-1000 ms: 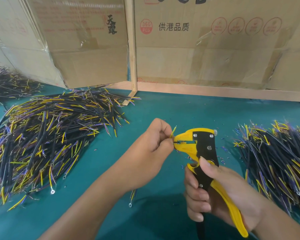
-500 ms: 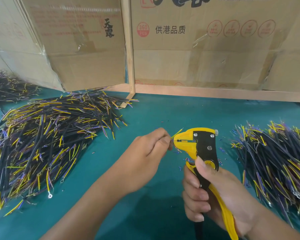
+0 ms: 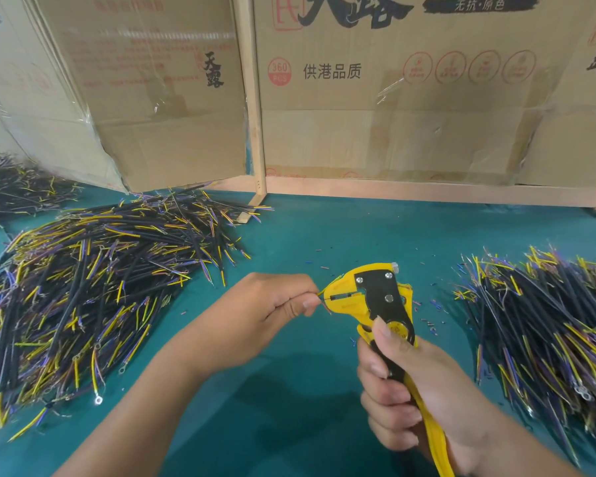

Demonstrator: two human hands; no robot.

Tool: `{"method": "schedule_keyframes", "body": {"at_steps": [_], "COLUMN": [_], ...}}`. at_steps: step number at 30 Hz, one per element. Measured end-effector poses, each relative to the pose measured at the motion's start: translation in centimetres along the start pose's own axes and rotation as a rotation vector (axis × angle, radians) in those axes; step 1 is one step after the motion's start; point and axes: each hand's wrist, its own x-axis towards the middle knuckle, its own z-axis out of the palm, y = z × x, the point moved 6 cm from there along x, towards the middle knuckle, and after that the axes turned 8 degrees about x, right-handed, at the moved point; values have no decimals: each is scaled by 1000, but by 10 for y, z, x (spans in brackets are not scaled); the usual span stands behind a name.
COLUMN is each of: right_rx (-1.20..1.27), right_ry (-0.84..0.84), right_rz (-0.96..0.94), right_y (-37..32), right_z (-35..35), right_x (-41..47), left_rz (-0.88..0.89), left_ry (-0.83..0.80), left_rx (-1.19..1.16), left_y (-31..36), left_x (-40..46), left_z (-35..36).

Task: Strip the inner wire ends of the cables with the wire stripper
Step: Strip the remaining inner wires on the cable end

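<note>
Near the front edge of the teal worktop [image 3: 324, 235], the left hand [image 3: 272, 304] pinches a thin wire end [image 3: 321, 293] between thumb and fingertips, its tip right at the mouth of the yellow wire stripper [image 3: 369, 297]. The right hand [image 3: 413, 390] is wrapped around the stripper's handles, thumb up on the black body. Whether the wire sits fully in the jaws is too small to tell. If it goes in shallow or askew, the squeeze could nick the strands or leave insulation on; a loose pinch could let the wire slip out. The fingertips sit very close to the jaws and could get caught. Unsorted cable piles lie toward the left edge [image 3: 93, 297] and right edge [image 3: 547, 332].
</note>
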Motion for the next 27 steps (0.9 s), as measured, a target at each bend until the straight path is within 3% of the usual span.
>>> {"method": "schedule_keyframes", "body": {"at_steps": [14,16,19,20,24,27], "right_rx": [22,110,215,225,268,247], "right_ry": [-20,-25,7,13,-72,-214], "right_rz": [25,-26,-159,-191,-132,-90], "right_y": [2,-10,-30,-31,-3,7], "right_z": [5,-3,-17,-18,-9,-1], "right_x": [4,1,-1,2,21,21], "left_rz": [43,-17,-251,-271,-185,-169], "left_ry": [-23,107,450,482,278,219], "left_rx": [36,84,122,101,-41,-85], "left_y": [-8,-30,-67,-67,-27,-18], "left_x": [-3,-13,-38,-37,-9,-5], "left_z": [-7,-32,-81,-81,-26,-10]}}
